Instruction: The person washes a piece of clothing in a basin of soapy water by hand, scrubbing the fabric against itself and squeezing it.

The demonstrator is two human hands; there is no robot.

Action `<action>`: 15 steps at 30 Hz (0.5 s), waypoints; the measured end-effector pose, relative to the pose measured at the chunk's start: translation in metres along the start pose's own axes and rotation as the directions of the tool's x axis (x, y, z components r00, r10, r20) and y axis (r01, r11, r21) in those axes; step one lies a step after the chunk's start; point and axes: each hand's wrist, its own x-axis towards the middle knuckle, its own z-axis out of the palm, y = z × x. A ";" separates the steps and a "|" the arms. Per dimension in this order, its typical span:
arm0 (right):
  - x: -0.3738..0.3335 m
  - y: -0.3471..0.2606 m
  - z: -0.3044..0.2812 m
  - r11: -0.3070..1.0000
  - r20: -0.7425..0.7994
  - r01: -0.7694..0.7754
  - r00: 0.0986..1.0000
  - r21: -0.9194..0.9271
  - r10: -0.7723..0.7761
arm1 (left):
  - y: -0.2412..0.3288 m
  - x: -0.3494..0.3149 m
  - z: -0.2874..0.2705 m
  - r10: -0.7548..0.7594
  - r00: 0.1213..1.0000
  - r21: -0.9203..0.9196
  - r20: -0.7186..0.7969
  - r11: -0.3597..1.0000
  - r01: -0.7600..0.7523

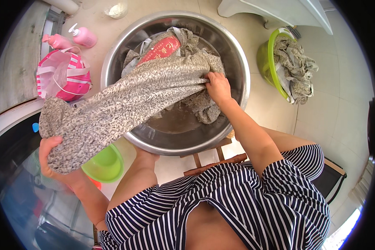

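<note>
A long piece of speckled grey-beige cloth [125,100] stretches from over a large steel basin [110,62] out to the lower left. My left hand [50,152] grips its left end, fingers wrapped round the edge beside a green bowl. At the basin's right side my right hand [218,88] clutches a gathered fold, pulling creases into the fabric. More of the same cloth lies bunched in the basin, in murky brownish water [175,121]. A red printed panel [162,48] shows on the pile behind the stretched part.
A green tub [271,54] heaped with similar cloth [296,68] stands at the right. On the left are a pink-and-white bag [77,77], a pink pump bottle [85,37] and a light-green bowl [106,164]. A wooden stool [216,162] sits below the basin.
</note>
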 end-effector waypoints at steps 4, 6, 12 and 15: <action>0.022 -0.008 -0.039 0.975 -0.108 -0.029 0.993 0.222 0.054 | -0.006 0.003 -0.021 -0.206 0.948 -0.095 -0.241 0.977 0.188; 0.046 -0.032 -0.105 0.918 -0.231 -0.074 0.957 0.389 0.175 | -0.019 0.005 -0.035 -0.317 0.914 -0.325 -0.254 0.918 0.228; 0.101 -0.075 -0.218 0.971 -0.541 0.212 0.832 0.109 -0.121 | -0.044 0.032 -0.049 -0.489 0.734 -0.534 -0.471 0.821 0.204; 0.102 -0.099 -0.237 0.901 -0.637 0.303 0.770 0.311 -0.039 | -0.042 0.032 -0.052 -0.509 0.717 -0.569 -0.476 0.800 0.189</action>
